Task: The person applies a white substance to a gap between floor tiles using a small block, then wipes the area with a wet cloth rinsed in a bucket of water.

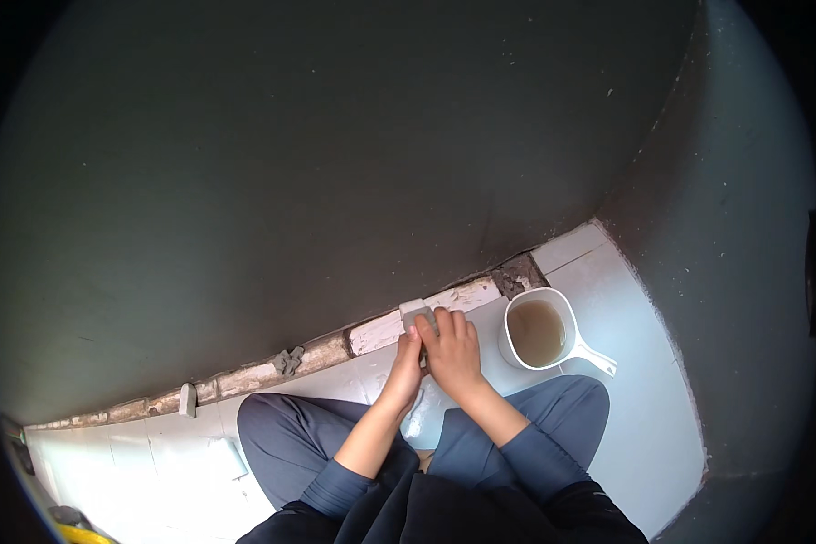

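Note:
Both my hands meet at the broken far edge of the white tiled floor (630, 308), in front of my folded legs. Between them is a small block (412, 306), pale on top and grey below. My right hand (453, 354) has its fingers bent over the block's right side. From the left, my left hand (404, 370) grips it, with the thumb pressed to its near face. The fingers partly cover the block, so its full shape is hidden. Close to my right knee stands a white plastic dipper (563, 299) holding murky brown water, its handle pointing to the lower right.
A dark grey wall (290, 181) rises along the tiles' far edge; another grey surface (734, 272) borders the right. Exposed rough strip (322, 354) carries a crumbled grey lump (288, 361). A small upright block (188, 400) and a white flat piece (229, 458) lie left.

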Motion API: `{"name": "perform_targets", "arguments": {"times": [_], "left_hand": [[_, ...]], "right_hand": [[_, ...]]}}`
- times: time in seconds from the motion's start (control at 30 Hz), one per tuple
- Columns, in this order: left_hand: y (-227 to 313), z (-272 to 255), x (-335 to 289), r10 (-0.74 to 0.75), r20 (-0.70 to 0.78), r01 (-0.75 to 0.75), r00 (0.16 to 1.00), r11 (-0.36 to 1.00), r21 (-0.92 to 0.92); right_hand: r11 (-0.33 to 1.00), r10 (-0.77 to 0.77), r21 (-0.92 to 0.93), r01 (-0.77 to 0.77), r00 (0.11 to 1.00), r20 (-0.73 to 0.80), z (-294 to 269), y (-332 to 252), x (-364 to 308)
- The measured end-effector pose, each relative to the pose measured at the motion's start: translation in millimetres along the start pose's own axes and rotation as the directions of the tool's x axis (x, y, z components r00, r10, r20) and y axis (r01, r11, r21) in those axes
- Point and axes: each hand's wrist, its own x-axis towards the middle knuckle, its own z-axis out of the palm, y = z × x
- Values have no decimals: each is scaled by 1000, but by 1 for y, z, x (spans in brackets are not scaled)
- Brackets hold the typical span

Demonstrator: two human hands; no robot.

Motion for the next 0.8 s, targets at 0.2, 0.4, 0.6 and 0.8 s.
{"name": "perform_targets", "arguments": {"times": [0.2, 0.4, 0.6, 0.8], "left_hand": [[-2, 0, 13, 135, 9, -134, 991, 988, -83], [-11, -9, 43, 200, -92, -196, 976, 979, 53], [-23, -24, 71, 275, 85, -250, 958, 650, 718], [-13, 6, 101, 305, 448, -499, 841, 116, 859]], "right_hand": [[929, 78, 352, -117, 989, 123, -13, -3, -19], [879, 25, 424, -218, 909, 415, 0, 0, -38], [917, 50, 237, -320, 683, 729, -4, 10, -28], [988, 77, -12, -153, 429, 900, -6, 18, -40]]}}
